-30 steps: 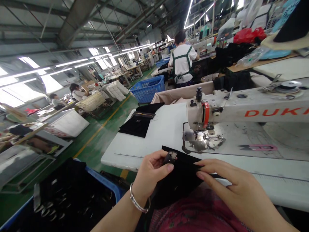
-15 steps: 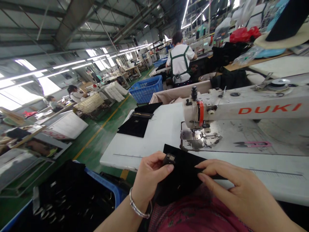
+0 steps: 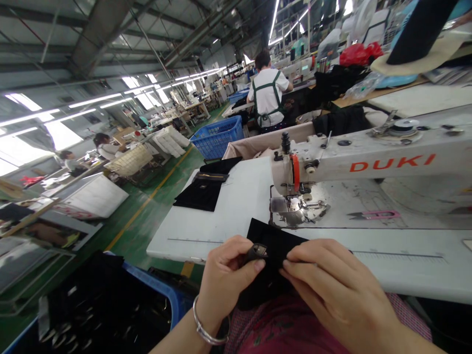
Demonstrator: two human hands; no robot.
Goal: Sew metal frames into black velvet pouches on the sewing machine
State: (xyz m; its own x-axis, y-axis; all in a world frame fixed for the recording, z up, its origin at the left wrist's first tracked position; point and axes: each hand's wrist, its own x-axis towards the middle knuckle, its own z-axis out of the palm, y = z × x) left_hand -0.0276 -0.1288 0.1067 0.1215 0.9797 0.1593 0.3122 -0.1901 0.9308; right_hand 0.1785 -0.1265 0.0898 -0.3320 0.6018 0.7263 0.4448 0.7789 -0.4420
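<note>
A black fabric piece (image 3: 275, 241) lies across my lap and the front edge of the sewing table. My left hand (image 3: 232, 270), with a silver bangle at the wrist, pinches a small dark item (image 3: 259, 250) between thumb and fingers, over the fabric's left part. On the fabric's right side my right hand (image 3: 324, 275) is closed, thumb against fingertips, at the cloth. Behind the hands stands the sewing machine (image 3: 391, 160). Its presser foot area (image 3: 300, 204) has no cloth under it.
Pink-handled snips (image 3: 379, 215) rest on the machine bed. Black pieces with a zipper (image 3: 201, 191) lie on the white table (image 3: 243, 211) at the left. A blue crate (image 3: 173, 295) of black pieces stands lower left. Beyond are a blue basket (image 3: 217, 137) and a person (image 3: 268, 93).
My right hand has moved left along the fabric, closer to my left hand. My left hand keeps its pinch. The view has shifted slightly.
</note>
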